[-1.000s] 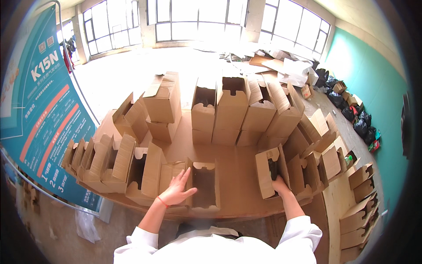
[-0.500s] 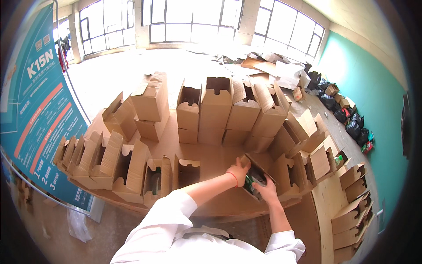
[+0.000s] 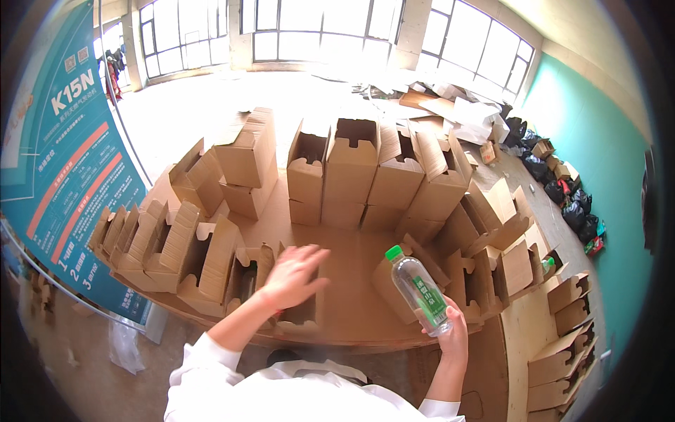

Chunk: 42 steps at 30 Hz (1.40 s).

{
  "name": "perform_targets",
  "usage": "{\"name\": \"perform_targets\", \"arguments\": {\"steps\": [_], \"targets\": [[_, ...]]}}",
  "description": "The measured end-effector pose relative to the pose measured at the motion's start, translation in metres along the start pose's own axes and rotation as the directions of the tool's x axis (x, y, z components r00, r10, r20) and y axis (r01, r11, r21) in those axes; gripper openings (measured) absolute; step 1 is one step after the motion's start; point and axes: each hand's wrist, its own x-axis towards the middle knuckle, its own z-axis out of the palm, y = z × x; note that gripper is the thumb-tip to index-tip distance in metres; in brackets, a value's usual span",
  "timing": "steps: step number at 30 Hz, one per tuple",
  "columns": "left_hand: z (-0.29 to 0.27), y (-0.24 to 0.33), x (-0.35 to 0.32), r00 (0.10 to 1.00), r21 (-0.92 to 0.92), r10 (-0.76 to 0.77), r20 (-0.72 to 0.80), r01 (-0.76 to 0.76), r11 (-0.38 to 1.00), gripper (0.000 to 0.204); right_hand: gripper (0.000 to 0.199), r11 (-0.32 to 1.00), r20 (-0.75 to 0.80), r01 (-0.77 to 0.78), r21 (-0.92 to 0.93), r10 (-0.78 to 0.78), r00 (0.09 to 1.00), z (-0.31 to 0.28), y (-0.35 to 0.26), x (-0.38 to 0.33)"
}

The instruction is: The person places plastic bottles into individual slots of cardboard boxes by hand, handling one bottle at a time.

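Clear bottle (image 3: 420, 294) held up over the near right part of the counter (image 3: 344, 257), in front of a tilted box (image 3: 394, 292). Its green cap (image 3: 393, 252) points up and away to the left, the body leaning.

Step in hand, by my reading: handling the bottle among the cardboard. A grip this low leaves the top free but lets it swing, so steady wrist, slow turns. Firm hold would serve; a hard squeeze could dent the wall, which looks thin. Best to keep the cap clear of raised flaps and bring the bottle nearer upright before any lowering. Flaps on the near box (image 3: 301, 328) would be better pressed outward by the free hand than pushed by the bottle. Whether the bottle holds liquid, cannot tell.

Pose: hands well apart. Right hand (image 3: 454, 329) wrapped round the bottle's lower end, forearm rising steeply from the lower edge. Left hand (image 3: 292, 276) empty, fingers spread, pointing forward and right over the near box; slightly blurred, contact with the cardboard cannot be told. Left forearm slants in from lower left, white sleeve (image 3: 204, 366) well short of the wrist.
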Motion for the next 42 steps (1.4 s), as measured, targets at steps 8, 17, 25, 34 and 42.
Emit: {"name": "perform_targets", "arguments": {"steps": [8, 17, 25, 34, 42], "targets": [[0.032, -0.057, -0.099, 0.918, -0.198, -0.385, -0.096, 0.361, 0.911, 0.084, 0.06, 0.644, 0.323, 0.259, -0.72, -0.02, 0.946, 0.118, 0.026, 0.034], [0.046, -0.058, -0.11, 0.895, -0.347, -0.413, -0.17, 0.338, 0.875, 0.038, 0.041, -0.505, 0.602, 0.496, -0.706, -0.061, 0.796, 0.216, 0.171, 0.087], [0.045, -0.067, -0.118, 0.902, -0.365, -0.389, -0.189, 0.303, 0.88, 0.016, 0.018, -0.489, 0.459, 0.626, -0.608, 0.427, 0.779, 0.225, 0.216, 0.084], [0.024, -0.064, -0.124, 0.929, -0.06, -0.268, -0.254, 0.261, 0.963, 0.015, 0.041, 0.051, 0.588, 0.613, -0.788, 0.358, 0.726, 0.212, 0.118, 0.052], [0.02, -0.025, -0.116, 0.982, 0.0, -0.089, -0.168, 0.091, 0.996, 0.057, 0.067, -0.007, 0.426, 0.429, -0.903, -0.147, 0.893, 0.182, 0.157, 0.038]]}}
